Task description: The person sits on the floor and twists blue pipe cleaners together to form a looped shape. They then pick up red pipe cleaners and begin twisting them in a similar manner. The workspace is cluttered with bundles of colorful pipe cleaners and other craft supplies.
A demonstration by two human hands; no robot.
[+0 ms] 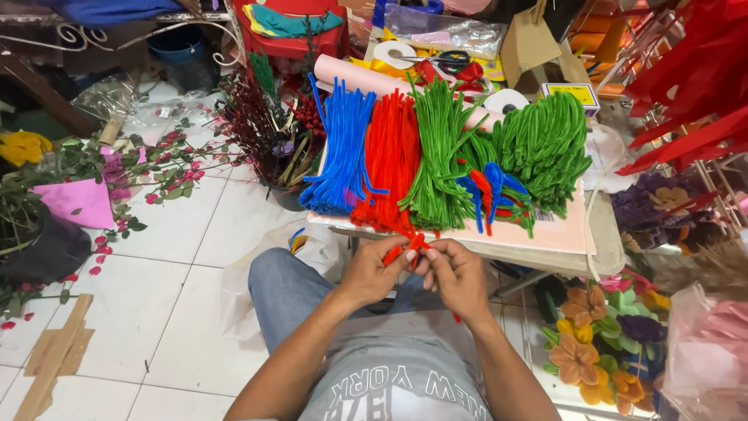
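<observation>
My left hand (372,270) and my right hand (458,274) meet over my lap, both pinching a red pipe cleaner (411,245) that is bent between the fingers. Just beyond them a small low table (561,238) carries bundles of pipe cleaners: blue (340,148), red (391,160), and green (439,152), with a mound of curled green ones (545,140) at the right. A few bent blue and red pieces (491,191) lie on the green bundle near the table's front.
A pink paper roll (366,78), tape rolls (394,53) and scissors (452,58) lie behind the bundles. Dried flowers in a pot (269,132) stand left of the table. Rose stems and petals (164,168) litter the white tile floor. Handmade flowers (592,335) sit at my right.
</observation>
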